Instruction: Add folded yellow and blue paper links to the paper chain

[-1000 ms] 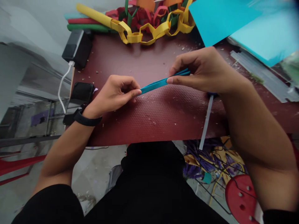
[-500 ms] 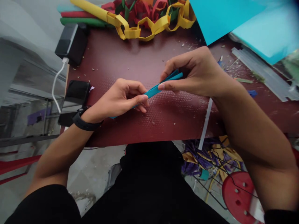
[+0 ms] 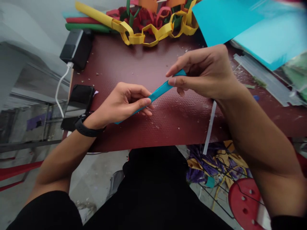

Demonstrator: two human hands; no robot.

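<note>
Blue strip (image 3: 160, 91), part-hidden, perhaps folded

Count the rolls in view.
4, at the far left of the table: the yellow roll slanting over the pale blue roll, red roll and green roll. The yellow chain may hide more.

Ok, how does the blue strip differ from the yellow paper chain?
The blue strip is straight; the yellow paper chain is bent into linked loops.
The blue strip is held by the left hand and right hand; the yellow paper chain lies untouched across the maroon table.
Both look like paper.
</note>
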